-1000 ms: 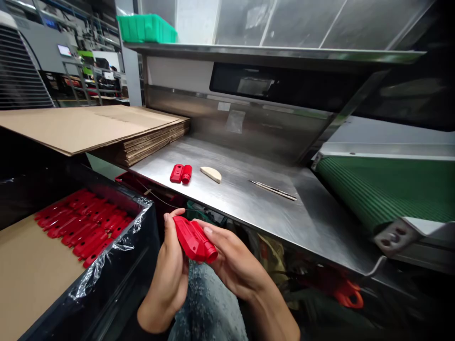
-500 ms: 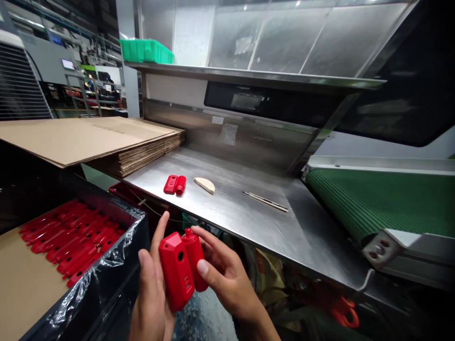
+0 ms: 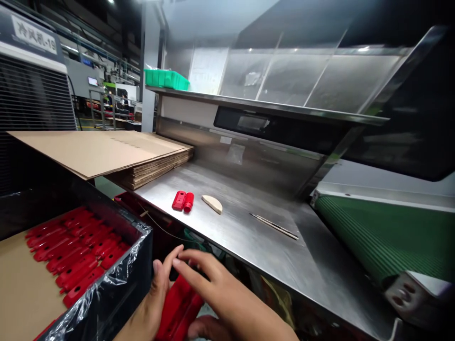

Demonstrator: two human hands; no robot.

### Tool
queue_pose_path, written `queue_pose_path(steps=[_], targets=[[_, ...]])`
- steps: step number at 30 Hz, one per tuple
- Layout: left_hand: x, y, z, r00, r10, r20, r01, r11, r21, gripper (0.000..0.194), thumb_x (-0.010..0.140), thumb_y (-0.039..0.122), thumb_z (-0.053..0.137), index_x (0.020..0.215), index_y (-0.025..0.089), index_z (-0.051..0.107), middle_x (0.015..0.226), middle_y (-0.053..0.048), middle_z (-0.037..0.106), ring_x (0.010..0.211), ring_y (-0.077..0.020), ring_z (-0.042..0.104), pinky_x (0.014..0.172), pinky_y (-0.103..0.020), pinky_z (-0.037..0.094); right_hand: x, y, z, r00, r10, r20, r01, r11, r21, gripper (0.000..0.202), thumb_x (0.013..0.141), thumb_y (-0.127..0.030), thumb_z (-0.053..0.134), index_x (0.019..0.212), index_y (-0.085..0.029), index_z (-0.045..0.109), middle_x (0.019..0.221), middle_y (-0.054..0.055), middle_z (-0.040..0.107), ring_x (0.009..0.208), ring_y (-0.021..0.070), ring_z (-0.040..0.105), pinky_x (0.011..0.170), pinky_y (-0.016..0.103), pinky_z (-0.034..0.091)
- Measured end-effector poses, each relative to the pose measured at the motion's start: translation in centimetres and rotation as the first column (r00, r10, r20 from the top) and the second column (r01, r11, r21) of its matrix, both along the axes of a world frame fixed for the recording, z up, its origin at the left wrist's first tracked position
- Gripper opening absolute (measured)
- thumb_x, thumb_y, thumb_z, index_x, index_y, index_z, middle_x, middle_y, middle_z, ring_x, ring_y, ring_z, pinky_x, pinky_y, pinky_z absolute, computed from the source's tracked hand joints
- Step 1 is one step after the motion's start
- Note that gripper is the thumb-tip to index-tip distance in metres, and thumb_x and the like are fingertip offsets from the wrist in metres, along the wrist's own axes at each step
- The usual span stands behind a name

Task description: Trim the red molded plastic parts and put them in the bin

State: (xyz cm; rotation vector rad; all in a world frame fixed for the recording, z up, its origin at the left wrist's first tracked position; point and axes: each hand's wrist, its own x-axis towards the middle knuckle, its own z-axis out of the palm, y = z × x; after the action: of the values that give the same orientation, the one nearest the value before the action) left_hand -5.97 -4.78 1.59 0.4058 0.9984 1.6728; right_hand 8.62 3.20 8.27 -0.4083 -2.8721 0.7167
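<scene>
A red plastic part (image 3: 177, 303) with a block-shaped body and a rounded side sits between my two hands, low in the head view. My left hand (image 3: 156, 289) bears against its left side, palm turned inward. Over its top lies my right hand (image 3: 216, 289), with the thumb underneath on the right. The right fingertips meet the left ones above the part and cover much of it. On the steel table (image 3: 234, 237) beyond lies another red part (image 3: 183, 201). Beside that are a pale half-moon piece (image 3: 212, 204) and a pair of thin sticks or brushes (image 3: 273, 226).
A dark, plastic-lined box (image 3: 131, 265) at left holds rows of red parts (image 3: 78, 251) on cardboard. Stacked cardboard sheets (image 3: 106, 151) overhang the table's left end. A green conveyor belt (image 3: 387, 237) stands right. Above, a shelf carries a green bin (image 3: 167, 79).
Both hands and the red part have moved lower in view. My right hand has gone from the part's right side to over its top. The camera view has shifted.
</scene>
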Motion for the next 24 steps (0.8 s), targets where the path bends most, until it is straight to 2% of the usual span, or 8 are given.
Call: queue_pose_path(steps=[4, 8, 10, 13, 15, 18, 21, 24], targets=[[-1.1, -0.1, -1.0, 0.971, -0.236, 0.046, 0.235, 0.971, 0.039, 0.082, 0.081, 0.078, 0.037, 0.145, 0.025, 0.037, 0.053, -0.001, 0.058, 0.044, -0.0223, 0.057, 0.049, -0.033, 0.048, -0.4, -0.8, -1.6, 0.989, -0.079, -0.125, 0.053, 0.979, -0.196, 0.072, 0.079, -0.024, 0.071, 0.142, -0.024, 0.037, 0.12, 0.009, 0.057, 0.107, 0.0205, 0.056, 0.096, 0.033, 0.046], [-1.2, -0.1, -1.3, 0.942, -0.332, 0.044, 0.322, 0.933, 0.16, 0.069, 0.091, 0.067, 0.028, 0.147, 0.028, 0.024, 0.085, -0.01, 0.068, 0.065, -0.0292, 0.066, 0.059, -0.039, 0.05, 0.1, 0.1, -3.7, 0.902, -0.289, -0.32, 0.211, 0.943, -0.257, 0.068, 0.081, -0.032, 0.07, 0.139, -0.037, 0.036, 0.124, 0.0, 0.055, 0.109, 0.0147, 0.055, 0.093, 0.026, 0.047], [-0.8, 0.1, -1.0, 0.94, -0.333, 0.08, 0.308, 0.924, 0.225, 0.061, 0.095, 0.059, 0.026, 0.144, 0.024, 0.026, 0.097, -0.014, 0.067, 0.076, -0.0314, 0.067, 0.068, -0.042, 0.05, -0.4, 2.7, -3.3, 0.815, -0.464, -0.347, 0.437, 0.885, -0.158, 0.047, 0.091, -0.035, 0.055, 0.136, -0.031, 0.041, 0.121, 0.002, 0.055, 0.105, 0.0143, 0.055, 0.09, 0.026, 0.049], [0.1, 0.3, -0.3, 0.921, -0.349, 0.173, 0.287, 0.908, 0.306, 0.049, 0.099, 0.048, 0.026, 0.135, 0.016, 0.037, 0.109, -0.018, 0.063, 0.093, -0.0352, 0.063, 0.084, -0.048, 0.045, -2.4, 9.2, -1.8, 0.622, -0.707, -0.338, 0.749, 0.662, -0.007, 0.034, 0.097, -0.032, 0.039, 0.126, -0.018, 0.049, 0.123, 0.011, 0.052, 0.111, 0.0207, 0.051, 0.098, 0.039, 0.042], [0.5, 0.4, 0.3, 0.902, -0.385, 0.197, 0.304, 0.887, 0.347, 0.045, 0.099, 0.042, 0.026, 0.13, 0.013, 0.043, 0.112, -0.02, 0.062, 0.098, -0.0386, 0.061, 0.089, -0.051, 0.041, -4.1, 13.9, -1.0, 0.551, -0.798, -0.244, 0.829, 0.557, 0.053, 0.029, 0.093, -0.033, 0.05, 0.115, -0.015, 0.055, 0.124, 0.012, 0.051, 0.115, 0.0253, 0.048, 0.1, 0.048, 0.038], [0.8, 0.4, 0.9, 0.896, -0.406, 0.179, 0.312, 0.863, 0.398, 0.05, 0.099, 0.043, 0.022, 0.128, 0.011, 0.048, 0.109, -0.019, 0.062, 0.095, -0.0392, 0.061, 0.086, -0.051, 0.041, -5.8, 18.4, -0.7, 0.524, -0.845, -0.105, 0.85, 0.512, 0.122, 0.024, 0.086, -0.035, 0.062, 0.098, -0.014, 0.06, 0.113, 0.008, 0.058, 0.108, 0.0236, 0.053, 0.094, 0.047, 0.043], [0.4, 0.4, 0.9, 0.927, -0.349, 0.136, 0.268, 0.872, 0.408, 0.059, 0.098, 0.051, 0.018, 0.121, 0.011, 0.055, 0.104, -0.018, 0.064, 0.089, -0.0372, 0.062, 0.081, -0.049, 0.044, -5.7, 16.7, -1.0, 0.56, -0.818, -0.131, 0.826, 0.537, 0.172, 0.021, 0.087, -0.032, 0.06, 0.098, -0.014, 0.058, 0.103, 0.007, 0.061, 0.097, 0.0212, 0.057, 0.088, 0.043, 0.046], [-0.1, 0.6, 0.5, 0.967, -0.246, 0.062, 0.206, 0.906, 0.37, 0.062, 0.098, 0.052, 0.018, 0.12, 0.01, 0.056, 0.1, -0.018, 0.065, 0.083, -0.0361, 0.064, 0.075, -0.049, 0.047, -3.3, 9.6, -1.1, 0.581, -0.765, -0.277, 0.813, 0.562, 0.154, 0.025, 0.092, -0.035, 0.051, 0.107, -0.016, 0.052, 0.096, 0.007, 0.064, 0.084, 0.0203, 0.061, 0.076, 0.035, 0.048]])
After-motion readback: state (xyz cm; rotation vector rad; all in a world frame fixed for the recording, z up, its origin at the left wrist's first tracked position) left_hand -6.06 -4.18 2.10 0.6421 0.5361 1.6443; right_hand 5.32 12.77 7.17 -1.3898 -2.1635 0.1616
